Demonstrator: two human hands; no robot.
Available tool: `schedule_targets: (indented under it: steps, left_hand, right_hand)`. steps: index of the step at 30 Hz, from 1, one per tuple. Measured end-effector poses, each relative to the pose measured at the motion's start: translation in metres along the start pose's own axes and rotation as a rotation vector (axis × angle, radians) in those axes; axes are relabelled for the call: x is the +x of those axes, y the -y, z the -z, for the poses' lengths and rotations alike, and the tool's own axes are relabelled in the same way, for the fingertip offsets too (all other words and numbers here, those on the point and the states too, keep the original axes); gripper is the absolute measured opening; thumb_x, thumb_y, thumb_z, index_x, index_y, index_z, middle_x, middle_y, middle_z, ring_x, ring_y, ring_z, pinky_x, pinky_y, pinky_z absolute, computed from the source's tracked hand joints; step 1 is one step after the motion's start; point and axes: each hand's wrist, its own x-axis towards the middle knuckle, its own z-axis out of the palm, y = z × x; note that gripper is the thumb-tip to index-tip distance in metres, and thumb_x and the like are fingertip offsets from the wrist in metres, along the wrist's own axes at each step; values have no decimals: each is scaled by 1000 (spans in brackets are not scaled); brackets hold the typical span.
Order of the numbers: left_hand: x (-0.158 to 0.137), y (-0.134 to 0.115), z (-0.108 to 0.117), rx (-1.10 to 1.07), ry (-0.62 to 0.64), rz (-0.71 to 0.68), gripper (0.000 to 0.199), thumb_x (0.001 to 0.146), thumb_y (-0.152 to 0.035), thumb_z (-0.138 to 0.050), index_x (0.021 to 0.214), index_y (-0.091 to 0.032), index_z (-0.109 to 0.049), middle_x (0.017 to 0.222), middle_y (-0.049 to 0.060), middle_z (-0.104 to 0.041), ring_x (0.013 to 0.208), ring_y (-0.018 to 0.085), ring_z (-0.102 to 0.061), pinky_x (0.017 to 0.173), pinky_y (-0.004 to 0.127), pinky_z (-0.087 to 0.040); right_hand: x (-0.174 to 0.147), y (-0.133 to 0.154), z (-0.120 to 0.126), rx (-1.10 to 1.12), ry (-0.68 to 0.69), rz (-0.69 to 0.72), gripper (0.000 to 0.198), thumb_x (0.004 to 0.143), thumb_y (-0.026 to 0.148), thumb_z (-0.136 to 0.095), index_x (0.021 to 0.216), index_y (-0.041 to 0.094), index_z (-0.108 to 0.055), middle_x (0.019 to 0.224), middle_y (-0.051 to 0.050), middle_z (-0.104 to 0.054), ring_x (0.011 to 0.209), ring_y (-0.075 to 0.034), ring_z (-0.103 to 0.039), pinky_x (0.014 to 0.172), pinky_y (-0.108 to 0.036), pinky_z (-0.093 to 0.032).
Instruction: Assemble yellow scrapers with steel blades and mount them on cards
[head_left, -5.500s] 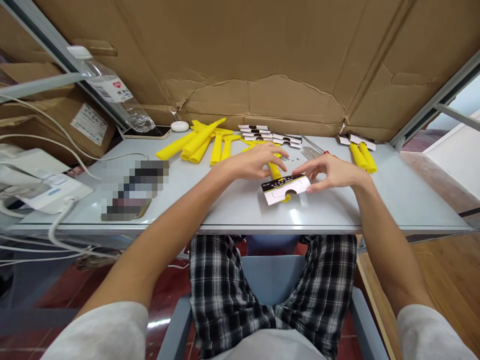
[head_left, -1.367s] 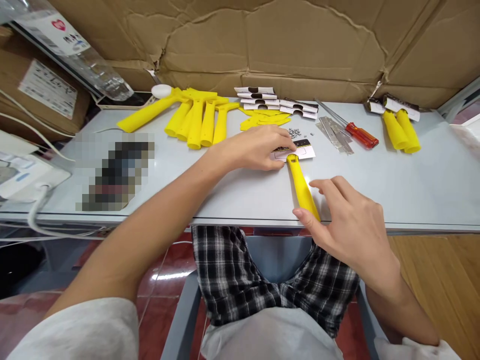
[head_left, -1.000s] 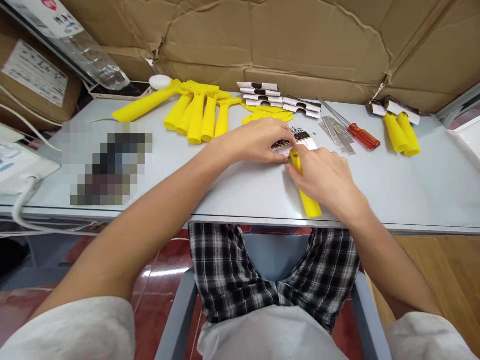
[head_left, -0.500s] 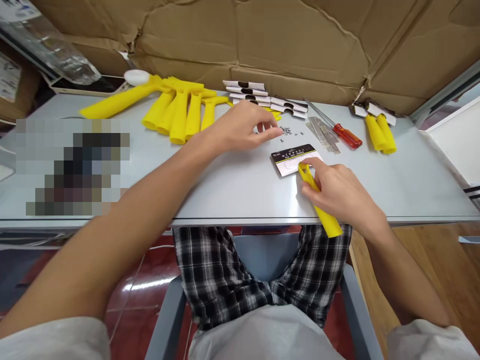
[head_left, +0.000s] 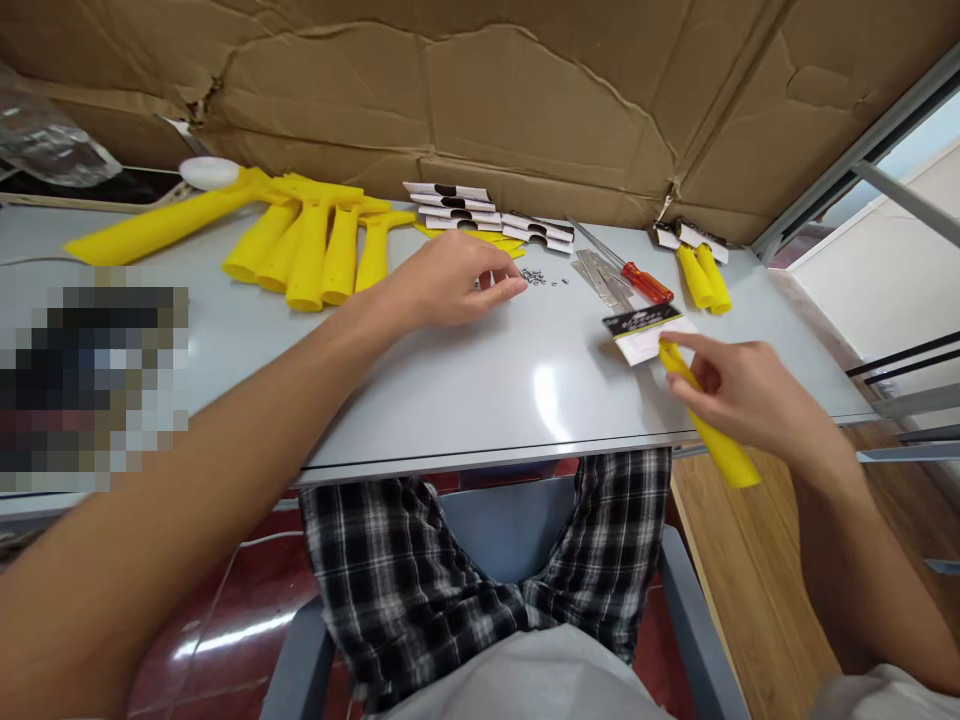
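Observation:
My right hand (head_left: 750,395) grips a yellow-handled scraper (head_left: 724,445) just over the table's right front part. A black and white printed card (head_left: 637,335) covers the scraper's head, which points away from me. My left hand (head_left: 457,280) hovers at the left side of a small heap of screws (head_left: 534,276), thumb and forefinger apart, nothing visible between them. Beyond the card lie flat metal blades (head_left: 600,280) and a screwdriver with a red handle (head_left: 646,283).
Several yellow handles (head_left: 304,260) lie back left, beside a white oval object (head_left: 210,173). Folded cards (head_left: 457,215) are stacked at the back. Two carded scrapers (head_left: 705,275) rest far right. Cardboard (head_left: 525,100) walls the table's rear. A blurred patch covers the left.
My right hand has carried the scraper and its card to the right, away from the screws. My left hand stays beside the screw heap. The view has swung to the right.

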Motion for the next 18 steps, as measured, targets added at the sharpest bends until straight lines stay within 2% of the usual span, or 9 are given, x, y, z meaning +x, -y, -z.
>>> schedule_targets:
  steps: [2,4,7,9,11,12,16,18]
  left_hand:
    - [0,1,-2,-12,0,-6,52,108,-57,-47,115,-25,-88,111,8,-88,103,28,-79,100,39,-55]
    - [0,3,-4,-24,-8,-16,51,107,-57,-48,114,-26,-88,109,8,-88,101,28,-78,98,39,-55]
    - [0,5,-7,-45,-48,-34,50,107,-58,-49,110,-27,-89,104,7,-89,95,28,-78,92,40,-55]
    - [0,6,-9,-59,-66,-46,50,107,-57,-49,107,-27,-89,102,8,-89,93,28,-78,89,41,-55]
    - [0,5,-11,-68,-66,-53,49,107,-56,-50,106,-26,-88,102,9,-89,92,29,-78,88,42,-55]
    - [0,5,-12,-71,-63,-53,49,108,-56,-50,106,-26,-88,101,9,-89,91,28,-78,88,42,-55]
    - [0,3,-13,-72,-60,-34,47,108,-54,-51,106,-24,-87,98,8,-88,88,27,-77,86,41,-54]
    - [0,3,-13,-74,-61,-33,47,108,-54,-51,106,-24,-87,97,8,-88,88,27,-76,85,41,-53]
  right_hand:
    - [17,-9,22,-37,-125,-54,59,98,45,-60,151,26,-76,80,-3,-70,70,-15,-59,80,-31,-41]
    - [49,-21,43,-71,-227,-119,58,96,36,-63,151,22,-77,89,-7,-74,79,-16,-61,91,-34,-44]
    - [114,-51,60,-88,-250,-215,56,102,30,-64,156,19,-76,98,-10,-76,86,-13,-51,104,-35,-39]
    - [156,-74,61,-73,-239,-250,56,104,35,-67,157,17,-76,108,-11,-76,87,-11,-42,104,-34,-37]
    - [190,-93,55,-93,-162,-297,58,105,33,-67,158,10,-73,112,-13,-76,85,-8,-40,104,-33,-37]
    - [202,-100,51,-102,-108,-323,59,105,34,-68,159,11,-73,113,-11,-76,83,-7,-41,104,-32,-37]
    - [223,-111,39,-112,-37,-370,58,105,36,-66,155,7,-75,101,-9,-77,71,-4,-46,97,-29,-42]
    - [225,-112,36,-112,-26,-389,60,106,40,-65,155,8,-74,103,-10,-78,66,-3,-49,91,-29,-44]
